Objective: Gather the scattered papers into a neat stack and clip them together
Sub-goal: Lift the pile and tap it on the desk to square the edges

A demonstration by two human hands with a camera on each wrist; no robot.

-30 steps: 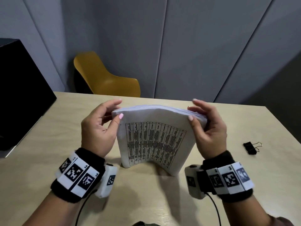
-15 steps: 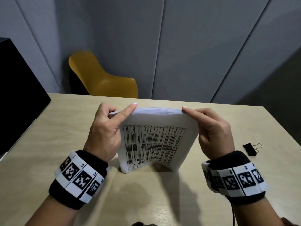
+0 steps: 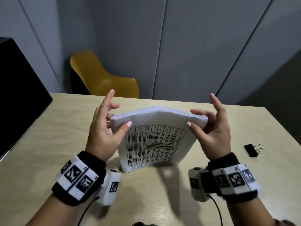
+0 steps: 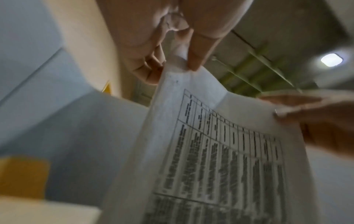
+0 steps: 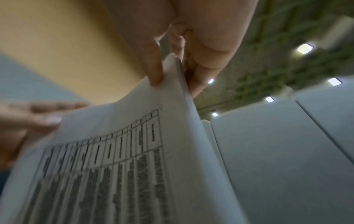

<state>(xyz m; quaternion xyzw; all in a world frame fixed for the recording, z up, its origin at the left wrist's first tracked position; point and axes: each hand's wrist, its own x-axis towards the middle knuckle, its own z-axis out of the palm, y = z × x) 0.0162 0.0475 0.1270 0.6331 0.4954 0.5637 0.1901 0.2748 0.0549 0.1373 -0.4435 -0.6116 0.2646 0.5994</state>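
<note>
A stack of white papers stands on its lower edge on the table, a printed table facing me and the top bowed. My left hand pinches its upper left corner between thumb and fingers, index finger raised. My right hand pinches the upper right corner the same way. The left wrist view shows the stack of papers pinched by my left hand. In the right wrist view my right hand pinches the corner of the stack of papers. A black binder clip lies on the table to the right.
The light wooden table stretches around the papers. A black box-like object sits at the left edge. A yellow chair stands behind the table against grey wall panels.
Both hands have shifted from covering the top edge to pinching the upper corners, with index fingers now lifted. The stack stays upright on the table.
</note>
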